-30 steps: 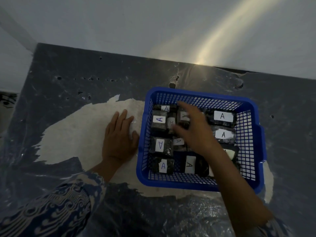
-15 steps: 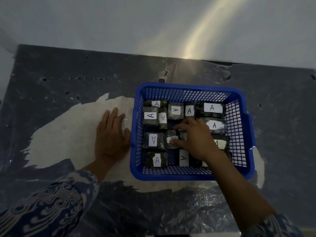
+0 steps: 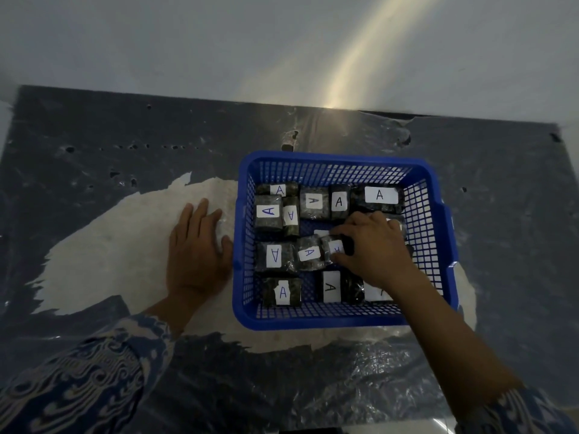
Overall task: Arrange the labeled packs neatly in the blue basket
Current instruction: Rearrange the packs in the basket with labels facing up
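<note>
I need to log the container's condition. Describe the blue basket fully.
The blue basket is a rectangular plastic crate with a solid thick rim and lattice walls and floor, looking intact. It sits upright on the worn dark table, partly over a pale patch. Inside lie dark wrapped packs with white "A" labels, in rough rows, some turned sideways. The right hand reaches in over its near-right rim, fingers on a middle pack. The left hand lies flat on the table beside its left wall.

Blue basket (image 3: pixel 435 195), dark white-labelled packs (image 3: pixel 268 214)
</note>
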`<state>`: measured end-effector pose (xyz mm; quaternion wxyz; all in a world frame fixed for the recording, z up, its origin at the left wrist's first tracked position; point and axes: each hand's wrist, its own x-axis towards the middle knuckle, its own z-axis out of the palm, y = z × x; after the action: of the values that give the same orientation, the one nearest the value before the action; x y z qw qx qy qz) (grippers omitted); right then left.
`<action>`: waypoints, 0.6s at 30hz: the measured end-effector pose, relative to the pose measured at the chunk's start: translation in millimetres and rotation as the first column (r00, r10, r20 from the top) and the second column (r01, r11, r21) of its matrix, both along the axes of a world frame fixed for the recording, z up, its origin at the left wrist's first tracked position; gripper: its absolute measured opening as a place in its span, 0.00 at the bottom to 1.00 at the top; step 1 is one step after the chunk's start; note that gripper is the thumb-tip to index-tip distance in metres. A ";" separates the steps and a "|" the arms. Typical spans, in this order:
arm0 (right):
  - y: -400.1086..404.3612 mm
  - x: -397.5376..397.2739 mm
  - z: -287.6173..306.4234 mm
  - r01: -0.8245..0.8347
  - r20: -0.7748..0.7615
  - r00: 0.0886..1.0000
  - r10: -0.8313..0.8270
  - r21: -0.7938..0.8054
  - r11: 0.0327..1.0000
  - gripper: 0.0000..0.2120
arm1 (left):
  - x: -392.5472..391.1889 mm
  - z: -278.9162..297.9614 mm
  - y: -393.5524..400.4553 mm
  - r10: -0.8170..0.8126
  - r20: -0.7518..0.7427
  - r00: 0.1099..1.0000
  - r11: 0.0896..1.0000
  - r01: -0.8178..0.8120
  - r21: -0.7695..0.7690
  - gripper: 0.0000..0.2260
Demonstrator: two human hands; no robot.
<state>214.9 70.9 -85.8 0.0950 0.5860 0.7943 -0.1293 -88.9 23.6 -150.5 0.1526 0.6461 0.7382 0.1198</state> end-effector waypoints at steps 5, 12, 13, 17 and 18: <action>-9.1 -5.0 -4.1 0.025 -0.026 0.999 -0.024 0.014 1.000 0.23 | -1.1 -4.5 -0.4 0.006 -0.002 1.000 1.000 -0.006 -0.011 0.24; -17.3 -0.3 -0.4 0.097 -0.149 0.985 -0.091 0.028 0.995 0.23 | -1.4 -1.7 -0.8 0.007 0.039 0.999 1.000 -0.007 0.011 0.25; -19.4 -1.2 0.4 0.115 -0.134 0.985 -0.106 0.060 0.992 0.22 | -1.3 -1.0 -1.4 0.004 0.044 0.999 1.000 -0.005 0.015 0.25; -23.8 -13.1 -0.2 0.088 -0.043 0.995 -0.085 0.063 0.994 0.22 | -0.6 3.3 -2.2 0.008 0.062 0.998 1.000 -0.009 0.015 0.26; -24.5 -14.1 -1.4 0.069 -0.053 0.996 -0.067 0.047 0.996 0.22 | 0.0 4.8 -2.2 0.008 0.065 0.998 1.000 -0.009 0.010 0.26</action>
<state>200.8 46.4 -87.1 0.0560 0.6113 0.7789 -0.1281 -88.9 21.4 -145.7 0.1725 0.6395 0.7349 0.1452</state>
